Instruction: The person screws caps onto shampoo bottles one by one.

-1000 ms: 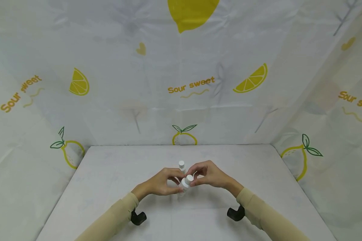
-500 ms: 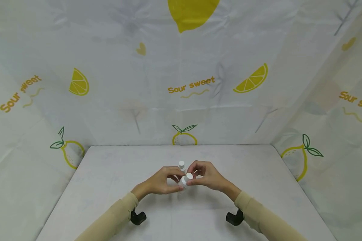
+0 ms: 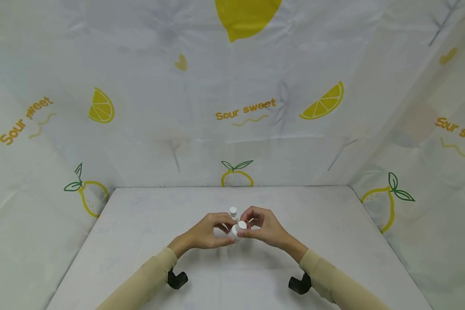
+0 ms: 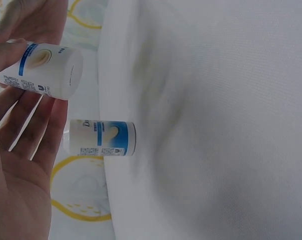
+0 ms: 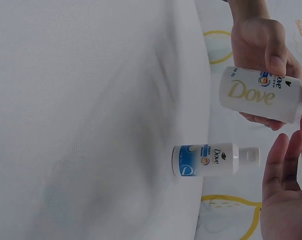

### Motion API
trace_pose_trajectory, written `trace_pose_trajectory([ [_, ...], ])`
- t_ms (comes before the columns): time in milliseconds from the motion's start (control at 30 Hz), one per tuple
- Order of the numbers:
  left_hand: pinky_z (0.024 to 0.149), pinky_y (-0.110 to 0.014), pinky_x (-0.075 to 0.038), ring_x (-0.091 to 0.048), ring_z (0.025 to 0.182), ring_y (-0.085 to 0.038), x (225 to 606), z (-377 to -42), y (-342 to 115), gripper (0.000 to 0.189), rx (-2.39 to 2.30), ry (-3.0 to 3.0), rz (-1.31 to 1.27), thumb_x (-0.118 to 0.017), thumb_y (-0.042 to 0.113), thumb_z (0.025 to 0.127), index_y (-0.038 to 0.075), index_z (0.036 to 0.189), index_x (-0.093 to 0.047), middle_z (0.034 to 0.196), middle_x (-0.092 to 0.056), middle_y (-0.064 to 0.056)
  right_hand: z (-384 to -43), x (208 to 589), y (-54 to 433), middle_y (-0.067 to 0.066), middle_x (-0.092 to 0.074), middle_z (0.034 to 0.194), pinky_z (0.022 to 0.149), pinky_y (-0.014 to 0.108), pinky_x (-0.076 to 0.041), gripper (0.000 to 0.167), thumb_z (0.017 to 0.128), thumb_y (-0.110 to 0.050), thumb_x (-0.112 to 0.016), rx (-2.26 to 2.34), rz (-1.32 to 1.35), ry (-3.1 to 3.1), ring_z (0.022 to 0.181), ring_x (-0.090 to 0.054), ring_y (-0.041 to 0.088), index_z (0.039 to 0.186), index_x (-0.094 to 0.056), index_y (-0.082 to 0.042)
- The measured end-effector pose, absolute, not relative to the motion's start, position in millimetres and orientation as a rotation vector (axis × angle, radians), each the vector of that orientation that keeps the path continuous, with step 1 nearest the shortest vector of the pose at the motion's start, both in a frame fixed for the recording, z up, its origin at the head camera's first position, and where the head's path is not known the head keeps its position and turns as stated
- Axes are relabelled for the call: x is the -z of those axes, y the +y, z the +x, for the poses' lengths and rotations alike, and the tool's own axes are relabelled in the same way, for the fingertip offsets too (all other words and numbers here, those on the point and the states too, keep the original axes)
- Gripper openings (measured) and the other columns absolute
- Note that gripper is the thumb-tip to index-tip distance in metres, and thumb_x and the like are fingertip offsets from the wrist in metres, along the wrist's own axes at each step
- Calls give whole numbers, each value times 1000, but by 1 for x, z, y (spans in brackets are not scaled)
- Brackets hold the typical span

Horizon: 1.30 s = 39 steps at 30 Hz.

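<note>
Near the middle of the table, my left hand (image 3: 206,232) grips a white Dove bottle (image 5: 258,95) by its body, the thumb (image 5: 277,65) lying across it. My right hand (image 3: 266,224) pinches the white cap (image 3: 242,225) of this bottle between thumb and fingertips. The bottle is held in the air, its cap tilted to the right in the head view. A second Dove bottle (image 5: 206,160), white with a blue lower part and a closed white cap (image 5: 249,157), stands upright on the table just behind it. In the head view the hands and held bottle partly hide it.
The table (image 3: 147,215) has a white cover. White sheets printed with lemons rise behind it as a back wall (image 3: 201,142) and at both sides. Black curved mounts (image 3: 177,280) hang below both wrists.
Both hands and the held bottle have shifted slightly up and away in the head view. The right forearm has moved a little left. The standing bottle stays where it was.
</note>
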<state>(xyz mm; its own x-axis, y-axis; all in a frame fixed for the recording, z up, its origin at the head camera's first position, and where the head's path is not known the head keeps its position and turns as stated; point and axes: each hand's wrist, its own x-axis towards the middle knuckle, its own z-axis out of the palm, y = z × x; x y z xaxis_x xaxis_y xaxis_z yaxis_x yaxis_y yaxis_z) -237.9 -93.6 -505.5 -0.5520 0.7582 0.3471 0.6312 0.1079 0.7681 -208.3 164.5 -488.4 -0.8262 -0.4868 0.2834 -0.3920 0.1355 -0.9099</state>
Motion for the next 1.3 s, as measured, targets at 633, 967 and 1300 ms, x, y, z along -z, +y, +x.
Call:
trace_pose_trajectory([
  [633, 88, -28, -68, -69, 103, -4, 504, -237, -94, 27, -1432, 2214, 1446, -82, 11, 96, 10, 122, -77, 112, -77, -8, -216, 485, 171, 16, -73, 114, 81, 25, -63, 27, 91, -2, -85, 1745, -1019, 2220, 102, -69, 10, 115, -72, -5],
  [967, 92, -30, -67, -69, 109, -4, 502, -234, -97, 30, -1407, 2155, 1417, -81, 9, 96, 5, 125, -75, 119, -76, -12, -223, 480, 180, 23, -76, 131, 84, 30, -65, 34, 96, -2, -80, 1641, -1124, 2080, 109, -72, 11, 129, -75, -2],
  [1300, 94, -36, -68, -67, 112, -4, 502, -232, -97, 35, -1395, 2154, 1380, -80, 9, 95, 2, 128, -74, 126, -76, -15, -220, 483, 176, 23, -79, 124, 85, 30, -65, 31, 93, -2, -83, 1646, -1078, 2103, 102, -72, 8, 124, -78, -1],
])
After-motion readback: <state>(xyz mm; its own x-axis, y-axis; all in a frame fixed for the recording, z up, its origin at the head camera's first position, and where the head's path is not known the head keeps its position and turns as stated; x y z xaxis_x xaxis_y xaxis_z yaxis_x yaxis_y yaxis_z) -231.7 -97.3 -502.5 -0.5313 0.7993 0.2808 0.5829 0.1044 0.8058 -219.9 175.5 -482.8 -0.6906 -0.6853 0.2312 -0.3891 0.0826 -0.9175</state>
